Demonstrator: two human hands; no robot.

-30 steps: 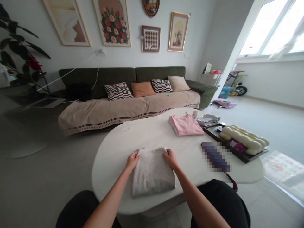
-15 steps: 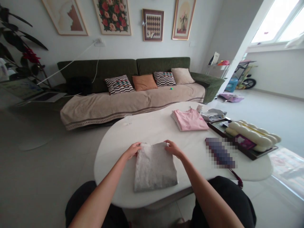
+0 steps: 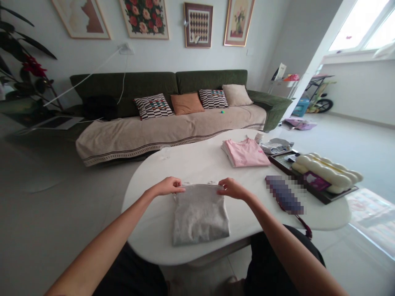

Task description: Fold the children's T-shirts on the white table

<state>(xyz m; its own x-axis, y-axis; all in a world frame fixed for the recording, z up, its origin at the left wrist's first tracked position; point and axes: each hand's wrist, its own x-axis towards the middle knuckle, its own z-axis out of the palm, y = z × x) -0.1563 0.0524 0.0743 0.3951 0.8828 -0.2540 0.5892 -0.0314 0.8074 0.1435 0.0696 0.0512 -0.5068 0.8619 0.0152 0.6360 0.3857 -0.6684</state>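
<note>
A light grey garment (image 3: 200, 216), folded into a rough square, lies on the white oval table (image 3: 145, 230) in front of me. At its far left corner, my left hand (image 3: 169, 186) pinches the cloth between thumb and curled fingers. My right hand (image 3: 233, 188) grips the far right corner in the same way. Between the hands the far edge runs nearly straight, with a bit of whitish trim showing beyond it. Farther off to the right, a folded pink shirt (image 3: 247, 153) rests on top of other folded cloth.
To the right, a dark tray (image 3: 327, 199) carries a cream, puffy-looking object (image 3: 327, 170). A blurred-out dark item (image 3: 284, 193) with a cord lies nearer me. Crumpled silvery packaging (image 3: 276, 146) sits behind the tray. Beyond the table stands a green sofa (image 3: 212, 76) with cushions.
Both hands have shifted slightly outward along the garment's far edge, with the fingers now curled over it. That edge looks straighter. The whole view has tilted a little.
</note>
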